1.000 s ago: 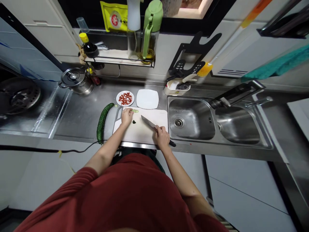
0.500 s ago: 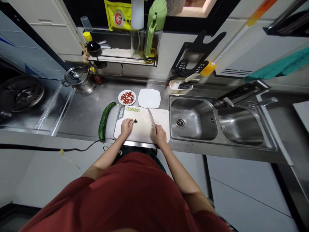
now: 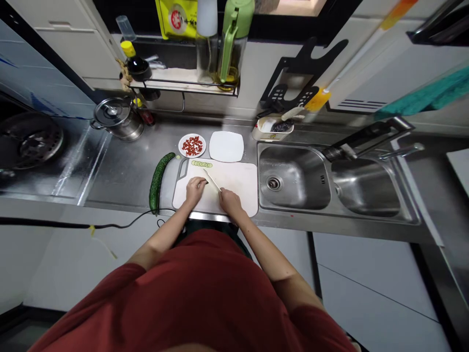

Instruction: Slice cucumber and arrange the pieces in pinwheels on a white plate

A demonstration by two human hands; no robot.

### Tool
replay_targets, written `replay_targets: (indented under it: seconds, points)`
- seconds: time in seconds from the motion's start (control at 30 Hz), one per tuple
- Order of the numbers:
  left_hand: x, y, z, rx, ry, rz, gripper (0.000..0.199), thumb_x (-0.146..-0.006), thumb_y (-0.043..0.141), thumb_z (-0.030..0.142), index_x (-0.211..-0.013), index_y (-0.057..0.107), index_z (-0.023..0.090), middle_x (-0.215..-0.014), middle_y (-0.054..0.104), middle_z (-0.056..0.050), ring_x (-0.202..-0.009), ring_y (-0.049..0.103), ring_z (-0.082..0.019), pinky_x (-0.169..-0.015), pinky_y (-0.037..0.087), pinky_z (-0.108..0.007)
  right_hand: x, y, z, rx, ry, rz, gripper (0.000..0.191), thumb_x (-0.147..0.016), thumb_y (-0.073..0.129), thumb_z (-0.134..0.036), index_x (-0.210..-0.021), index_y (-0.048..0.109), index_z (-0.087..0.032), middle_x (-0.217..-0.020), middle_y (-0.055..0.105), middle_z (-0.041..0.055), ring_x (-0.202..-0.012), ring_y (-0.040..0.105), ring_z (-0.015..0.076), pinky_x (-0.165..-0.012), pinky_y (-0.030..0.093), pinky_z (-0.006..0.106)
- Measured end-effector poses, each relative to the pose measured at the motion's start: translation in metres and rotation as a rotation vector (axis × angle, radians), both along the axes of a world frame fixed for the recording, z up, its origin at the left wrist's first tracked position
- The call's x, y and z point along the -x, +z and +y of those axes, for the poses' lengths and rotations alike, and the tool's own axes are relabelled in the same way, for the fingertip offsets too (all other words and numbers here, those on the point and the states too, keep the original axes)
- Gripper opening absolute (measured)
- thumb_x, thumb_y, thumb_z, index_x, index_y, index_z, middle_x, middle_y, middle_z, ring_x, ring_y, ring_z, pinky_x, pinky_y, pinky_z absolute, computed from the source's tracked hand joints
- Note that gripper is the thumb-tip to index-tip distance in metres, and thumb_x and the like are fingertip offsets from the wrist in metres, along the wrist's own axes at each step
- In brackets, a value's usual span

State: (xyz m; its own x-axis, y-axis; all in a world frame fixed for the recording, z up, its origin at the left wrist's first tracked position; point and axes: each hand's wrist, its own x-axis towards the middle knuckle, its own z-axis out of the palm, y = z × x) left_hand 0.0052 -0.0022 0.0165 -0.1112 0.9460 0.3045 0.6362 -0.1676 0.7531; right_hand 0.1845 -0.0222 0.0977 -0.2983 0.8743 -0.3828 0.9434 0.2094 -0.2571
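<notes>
Silvery knife, slim and pointed, slants from the right hand

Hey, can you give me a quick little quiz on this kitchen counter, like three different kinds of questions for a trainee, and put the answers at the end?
1. Multiple choice: where does the cucumber lie?
a) in the sink
b) left of the board
c) on the pot's lid

2. True or false: the right hand holds the knife.

3. Fill in the blank: the red pieces lie on a round white ____.

Key: 1 b; 2 true; 3 plate.
</notes>
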Motion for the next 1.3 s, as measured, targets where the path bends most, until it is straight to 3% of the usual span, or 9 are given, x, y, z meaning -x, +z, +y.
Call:
replay_targets:
  seconds: [0.47, 0.77, 1.3]
  points:
    - [0.001, -0.009, 0.0, -0.041, -0.013, 0.034, 0.015, -0.086, 0.055, 0.027, -0.081, 0.067, 0.02, -0.085, 0.068, -0.005, -0.083, 0.061, -0.018, -0.079, 0.047, -0.033, 0.01, -0.002, -0.003, 0.036, 0.051, -0.044, 0.028, -0.099, 0.024, -0.024, -0.112, 0.049, -0.017, -0.105, 0.064, 0.0112, -0.095, 0.062, 0.0209, -0.079, 0.046, 0.03]
    - [0.001, -0.01, 0.0, -0.034, -0.008, 0.059, 0.013, -0.084, 0.055, 0.023, -0.076, 0.064, 0.02, -0.084, 0.067, -0.005, -0.082, 0.06, -0.018, -0.077, 0.047, -0.032, 0.015, -0.006, -0.006, 0.029, 0.093, -0.114, 0.027, -0.092, 0.03, -0.009, -0.112, 0.047, -0.017, -0.105, 0.061, 0.0109, -0.092, 0.064, 0.0193, -0.077, 0.047, 0.029]
    - [0.004, -0.011, 0.002, 0.003, -0.036, 0.094, 0.012, -0.084, 0.053, 0.021, -0.075, 0.061, 0.02, -0.085, 0.066, -0.004, -0.081, 0.059, -0.017, -0.075, 0.045, -0.03, 0.022, -0.01, -0.002, 0.042, 0.098, -0.11, 0.025, -0.093, 0.028, -0.011, -0.11, 0.047, -0.015, -0.105, 0.061, 0.0126, -0.088, 0.065, 0.0211, -0.073, 0.049, 0.031]
